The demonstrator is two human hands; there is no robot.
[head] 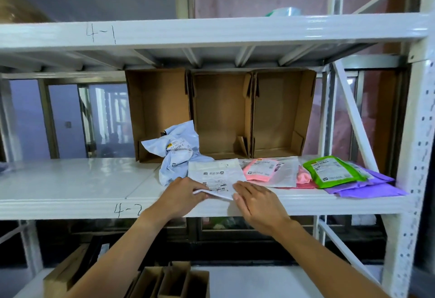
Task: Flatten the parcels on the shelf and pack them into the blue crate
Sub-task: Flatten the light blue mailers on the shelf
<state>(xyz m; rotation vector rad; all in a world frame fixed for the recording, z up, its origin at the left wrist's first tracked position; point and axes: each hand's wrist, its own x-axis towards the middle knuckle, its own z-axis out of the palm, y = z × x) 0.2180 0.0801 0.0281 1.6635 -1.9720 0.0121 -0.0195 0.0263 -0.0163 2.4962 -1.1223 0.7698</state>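
The step in hand is flattening: a white parcel lies at the front edge of the shelf marked 4-2, and the 2 hands work its near edge. The left hand has its fingers curled round the near-left corner, which lifts slightly off the shelf, while the right hand lies with straight fingers pressing on the near-right corner, gripping nothing. Just behind and to the left, a crumpled pale blue parcel sits unflattened against 3 open cardboard boxes; to the right lie a pink parcel, a green parcel and purple parcels, partly overlapping. The blue crate is not in view. The next move probably calls for smoothing the white parcel flat, then lifting it clear and finding the crate.
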